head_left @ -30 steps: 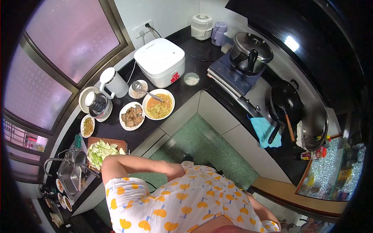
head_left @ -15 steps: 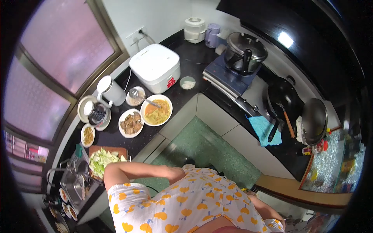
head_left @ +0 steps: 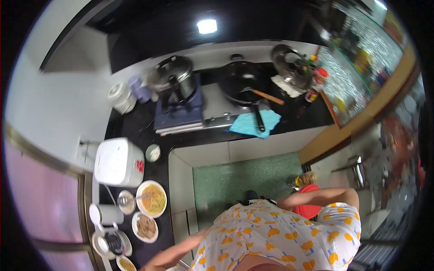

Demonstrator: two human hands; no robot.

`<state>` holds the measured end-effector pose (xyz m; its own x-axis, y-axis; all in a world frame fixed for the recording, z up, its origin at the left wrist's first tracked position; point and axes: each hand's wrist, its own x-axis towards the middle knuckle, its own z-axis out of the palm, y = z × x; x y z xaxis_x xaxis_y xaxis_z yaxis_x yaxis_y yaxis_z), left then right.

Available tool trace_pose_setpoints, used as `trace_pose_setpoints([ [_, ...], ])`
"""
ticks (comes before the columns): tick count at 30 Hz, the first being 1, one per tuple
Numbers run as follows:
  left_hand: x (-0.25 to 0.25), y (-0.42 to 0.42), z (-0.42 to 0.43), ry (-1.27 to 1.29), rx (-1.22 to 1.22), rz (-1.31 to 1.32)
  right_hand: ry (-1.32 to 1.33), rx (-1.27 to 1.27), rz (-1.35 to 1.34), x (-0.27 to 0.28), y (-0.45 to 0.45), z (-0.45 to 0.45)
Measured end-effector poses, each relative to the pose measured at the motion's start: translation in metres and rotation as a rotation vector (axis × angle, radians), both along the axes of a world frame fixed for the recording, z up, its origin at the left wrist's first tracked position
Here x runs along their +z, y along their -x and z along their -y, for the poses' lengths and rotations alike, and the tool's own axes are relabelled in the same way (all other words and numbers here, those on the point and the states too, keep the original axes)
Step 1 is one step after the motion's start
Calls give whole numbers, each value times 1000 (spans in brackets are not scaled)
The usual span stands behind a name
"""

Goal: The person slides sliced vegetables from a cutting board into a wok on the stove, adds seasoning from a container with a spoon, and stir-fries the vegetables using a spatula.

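My right hand [head_left: 285,202] is at the front of my waist, against my white shirt with orange print [head_left: 271,230]. Its fingers are hidden by the shirt, so I cannot see whether it holds anything. My left hand [head_left: 201,235] is also close to my waist, mostly covered by cloth, with the forearm reaching down to the bottom left edge. Beyond my right forearm a red rounded object [head_left: 307,210] shows partly. Neither hand touches the dishes on the counter.
A wok [head_left: 239,74] with a wooden-handled spatula [head_left: 269,97] sits on the stove, a blue cloth [head_left: 253,124] under its handle. Left of it stands a pressure cooker [head_left: 172,74]. A white rice cooker [head_left: 115,162], a soup bowl [head_left: 156,201] and a meat plate [head_left: 145,227] line the left counter.
My view has turned to the right, so the stove is now central and the sink and cutting board are out of view. My right forearm has come into view, bent toward my waist.
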<state>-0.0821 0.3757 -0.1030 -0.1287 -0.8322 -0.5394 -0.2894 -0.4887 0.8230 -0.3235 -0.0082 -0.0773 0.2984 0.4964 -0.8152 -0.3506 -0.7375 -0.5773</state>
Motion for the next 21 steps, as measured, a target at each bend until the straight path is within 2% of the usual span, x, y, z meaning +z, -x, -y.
trace_pose_setpoints([
  [4,30,-27,-11,-132,-68,-24,-18,130,55,-41,15,-19],
  [8,31,-53,-8,-206,-143,-20,-64,163,66,-81,36,-38],
  [12,33,-77,9,-230,-257,-12,-3,-16,110,-54,53,-62],
  [14,31,-86,20,-238,-322,-12,116,-3,123,-49,63,-78],
  [17,29,-97,39,-251,-422,-7,163,-154,17,14,67,-100],
  [21,29,-104,70,-265,-559,4,62,-207,107,4,95,-126],
])
